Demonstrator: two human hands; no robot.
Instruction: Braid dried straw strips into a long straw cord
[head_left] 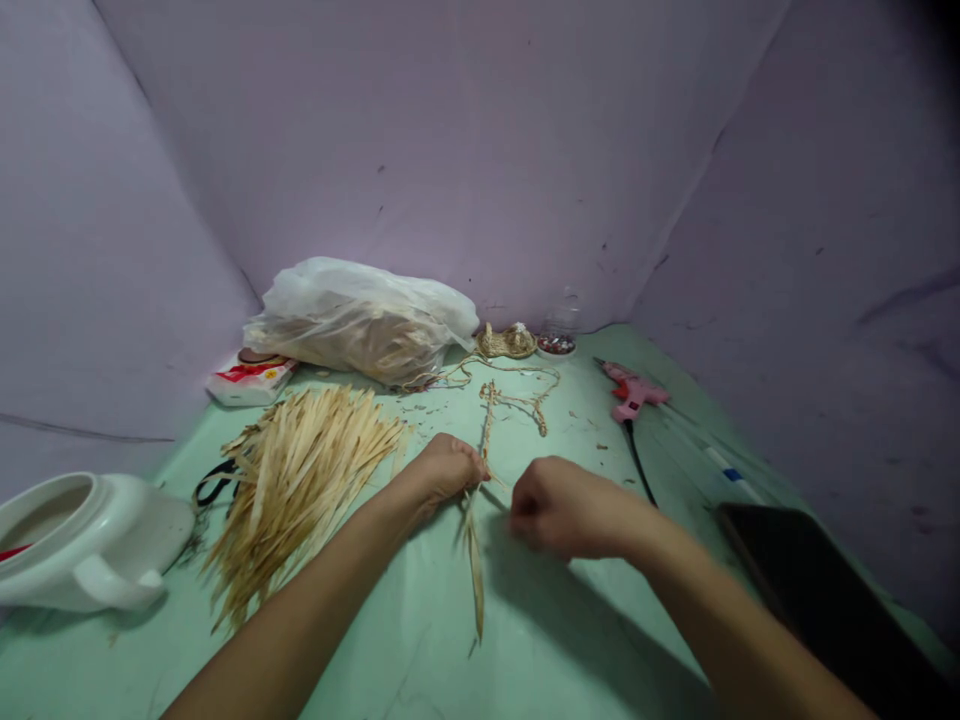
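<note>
Left hand [448, 465]: fingers pinched narrow on the near end of the braid [488, 425].
Right hand [566, 508]: curled, motion-blurred; I read it as holding a strip [496, 499] running out from the pinch. Exact finger grip, can't tell.
Braid position: mid-table [420, 640], running from the left fingertips toward the back; more cord [541, 418] loops beyond it. Can't tell if they join.
Worked: the length past the left hand looks twisted tight.
Unworked: loose ends [476, 585] on my side of the pinch. I'd call it partway; no final length to judge by.
Stock: big strip pile [300, 480] left of the left hand, near the bag [367, 320].
Not in hand: glue gun [637, 393], far right.
</note>
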